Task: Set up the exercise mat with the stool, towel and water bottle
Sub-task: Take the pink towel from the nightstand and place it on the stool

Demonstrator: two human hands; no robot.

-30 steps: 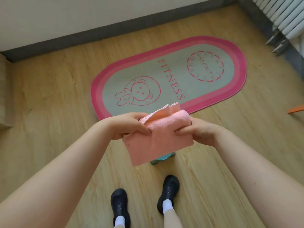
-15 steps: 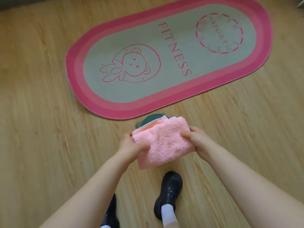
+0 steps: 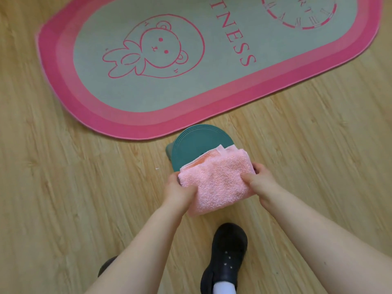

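While both hands grip it from opposite sides, one folded pink towel (image 3: 218,183) hangs over the near half of a single round teal stool (image 3: 197,143); whether it already rests on the seat cannot be told. Clasping the towel's left edge, the left hand (image 3: 178,192) has its thumb on top, and the right hand (image 3: 258,183) pinches the right edge the same way, fingers curled beneath. Only the stool's far rim and part of one leg show past the cloth. Just beyond the stool, close to its rim, lies one oval exercise mat (image 3: 135,115) with a pink border, a grey-green centre, one cartoon bear drawing, lettering and a partly seen dial emblem. Everything sits on a wood-grain floor (image 3: 63,198). Below the forearms two black shoes appear, the right shoe (image 3: 227,255) plain and the left shoe (image 3: 107,266) mostly hidden by the arm
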